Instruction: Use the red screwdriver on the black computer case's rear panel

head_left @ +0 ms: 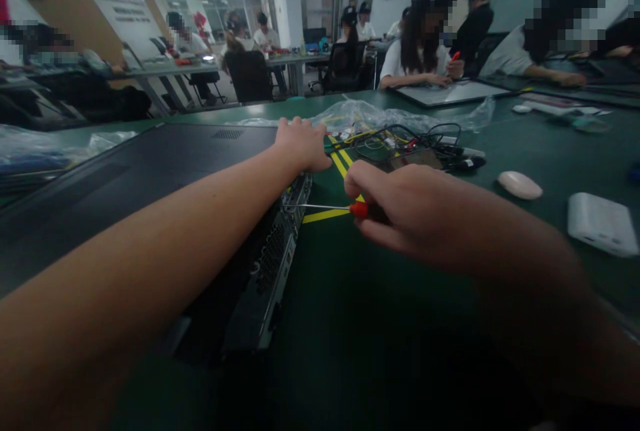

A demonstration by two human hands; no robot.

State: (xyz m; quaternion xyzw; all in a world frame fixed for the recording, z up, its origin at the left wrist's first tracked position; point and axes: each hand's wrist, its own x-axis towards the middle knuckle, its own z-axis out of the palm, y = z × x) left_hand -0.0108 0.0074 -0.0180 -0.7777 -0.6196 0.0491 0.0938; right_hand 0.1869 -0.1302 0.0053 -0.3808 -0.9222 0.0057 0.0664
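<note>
Left forearm (150, 244) foremost, the left hand (303, 143), grip unclear, tops a likely heavy, rigid computer case (200, 151), while the right hand (400, 208) clamps the light-looking screwdriver (327, 207) by its handle (359, 210), its surest hold.

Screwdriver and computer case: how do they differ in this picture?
The screwdriver is slim; the computer case is broad and boxy. The screwdriver looks silver and red, the computer case mostly black. The right hand holds the screwdriver; the computer case lies flat on the table. Both show metal.
</note>
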